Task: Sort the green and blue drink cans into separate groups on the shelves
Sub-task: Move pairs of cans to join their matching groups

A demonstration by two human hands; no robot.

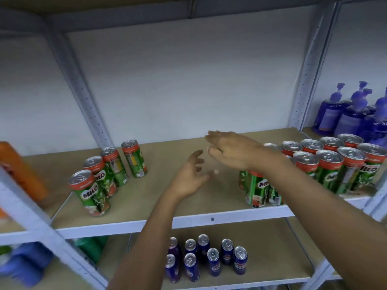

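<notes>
Several green Milo cans stand in a loose row at the left of the upper shelf. A bigger cluster of green cans fills the right end of that shelf. Several blue cans stand grouped on the lower shelf. My left hand hovers over the bare middle of the upper shelf, fingers spread, holding nothing. My right hand reaches across from the right, palm down, fingers apart and empty, its forearm passing in front of the right cluster.
Purple pump bottles stand in the bay to the right. An orange container sits at the far left. Green and blue packages lie at the lower left. Grey perforated uprights frame the bay.
</notes>
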